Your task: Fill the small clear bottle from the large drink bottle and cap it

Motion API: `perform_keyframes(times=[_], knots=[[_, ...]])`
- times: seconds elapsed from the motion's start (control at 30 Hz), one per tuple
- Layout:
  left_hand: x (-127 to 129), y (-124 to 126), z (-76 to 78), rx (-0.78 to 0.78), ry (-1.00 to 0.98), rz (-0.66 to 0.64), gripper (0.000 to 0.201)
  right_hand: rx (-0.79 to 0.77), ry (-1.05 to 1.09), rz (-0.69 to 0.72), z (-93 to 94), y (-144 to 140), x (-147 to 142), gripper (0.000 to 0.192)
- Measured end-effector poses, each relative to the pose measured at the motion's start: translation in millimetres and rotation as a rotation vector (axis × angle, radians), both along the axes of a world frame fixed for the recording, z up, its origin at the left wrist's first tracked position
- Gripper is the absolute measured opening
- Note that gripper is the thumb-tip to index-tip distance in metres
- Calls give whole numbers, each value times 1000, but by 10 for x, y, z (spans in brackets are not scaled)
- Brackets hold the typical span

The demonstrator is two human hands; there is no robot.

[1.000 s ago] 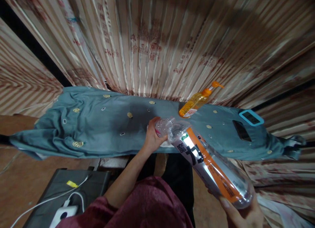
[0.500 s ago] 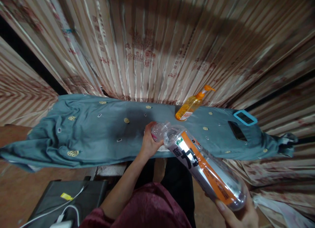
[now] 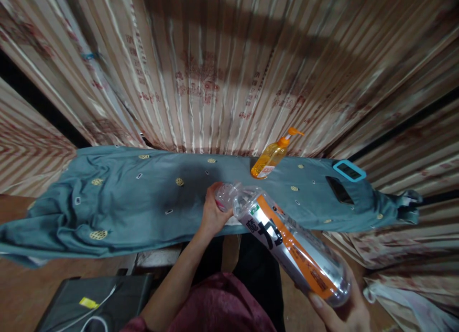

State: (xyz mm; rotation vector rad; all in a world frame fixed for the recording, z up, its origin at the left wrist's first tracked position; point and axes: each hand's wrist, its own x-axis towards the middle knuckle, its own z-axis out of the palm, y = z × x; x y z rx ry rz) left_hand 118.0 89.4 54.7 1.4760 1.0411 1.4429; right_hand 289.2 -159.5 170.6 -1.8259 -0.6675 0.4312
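The right hand (image 3: 344, 313) under the bottle (image 3: 287, 241) was cut off by the bottom edge. The bottle's cap, perhaps pink, was hidden inside the left hand (image 3: 212, 212).

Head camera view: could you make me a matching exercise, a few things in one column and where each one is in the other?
Things:
1. clear plastic bottle
2. orange pump bottle
3. blue-framed device
4. dark box

Places:
A. low at bottom left, with a yellow tag
B. far right of the teal cloth
C. standing on the cloth by the curtain
D. tilted, between left hand and right hand

Pairs: 1-D, 2-C, 3-B, 4-A
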Motion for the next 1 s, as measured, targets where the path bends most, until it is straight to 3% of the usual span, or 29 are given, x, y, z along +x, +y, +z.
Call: perform_keyframes(times=[0.2, 0.67, 1.0], knots=[[-2, -10, 50, 8, -4, -6, 82, 2, 36, -19, 84, 29, -66, 97], [-2, 3, -37, -5, 4, -22, 86, -11, 16, -24, 56, 16, -35, 95], [3, -21, 8, -18, 37, -12, 88, -38, -44, -29, 133, 36, -58, 100]])
